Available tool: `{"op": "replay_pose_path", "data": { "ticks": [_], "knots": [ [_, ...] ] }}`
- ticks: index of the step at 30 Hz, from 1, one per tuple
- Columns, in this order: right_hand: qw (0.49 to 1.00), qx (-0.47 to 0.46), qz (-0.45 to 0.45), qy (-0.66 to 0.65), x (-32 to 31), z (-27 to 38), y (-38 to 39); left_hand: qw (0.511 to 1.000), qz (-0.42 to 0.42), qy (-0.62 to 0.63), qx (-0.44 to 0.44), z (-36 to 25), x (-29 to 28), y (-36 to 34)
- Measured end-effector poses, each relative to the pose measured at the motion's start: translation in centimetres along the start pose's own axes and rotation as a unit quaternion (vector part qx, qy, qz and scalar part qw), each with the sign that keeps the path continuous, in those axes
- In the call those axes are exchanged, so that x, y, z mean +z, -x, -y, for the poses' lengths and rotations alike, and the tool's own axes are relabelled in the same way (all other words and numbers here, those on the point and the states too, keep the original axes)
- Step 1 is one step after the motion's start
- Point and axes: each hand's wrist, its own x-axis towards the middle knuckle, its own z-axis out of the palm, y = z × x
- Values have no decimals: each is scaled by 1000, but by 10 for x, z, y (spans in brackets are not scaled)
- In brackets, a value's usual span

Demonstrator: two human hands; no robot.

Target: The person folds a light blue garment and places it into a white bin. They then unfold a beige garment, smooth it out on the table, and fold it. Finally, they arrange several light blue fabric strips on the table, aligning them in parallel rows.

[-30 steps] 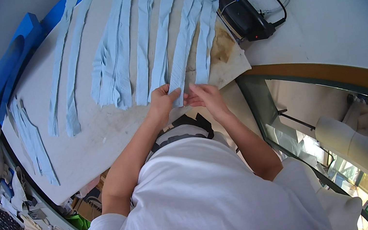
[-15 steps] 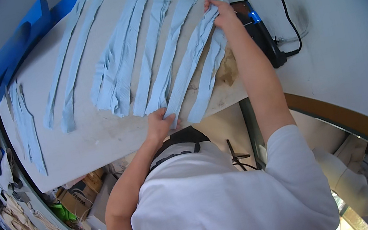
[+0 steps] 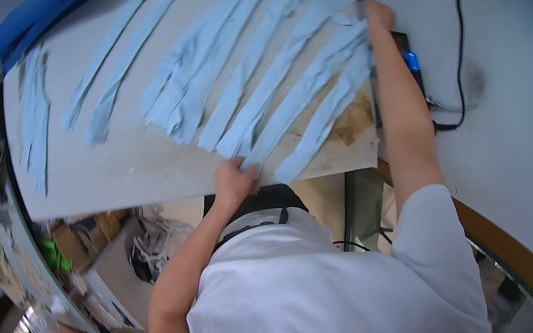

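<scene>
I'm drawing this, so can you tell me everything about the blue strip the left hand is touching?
The strip is light blue, long and narrow, like thin, soft cloth. It lies slanted on the pale table, from the near edge up to the right, with other strips on both sides. It looks wrinkled toward its far end. The left hand touches its near end; blur hides whether the right hand touches the far one.

Left hand (image 3: 235, 180) grips the near end of one pale-blue cloth strip (image 3: 292, 109). Right hand (image 3: 380, 15), blurred, is at the right edge of the table (image 3: 127, 184), near a black device (image 3: 401, 41).
</scene>
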Motion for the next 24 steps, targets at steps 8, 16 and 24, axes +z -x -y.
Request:
{"op": "replay_pose_path", "data": {
  "ticks": [8,16,24],
  "knots": [
    [958,-210,159,-112,-67,41,185,994,-54,-91,37,47,-17,38],
    [763,-203,609,-80,-88,34,611,965,-183,128,135,204,-66,158],
    [462,-301,834,-1,-131,83,948,862,-434,233,117,449,-82,420]
  ]
}}
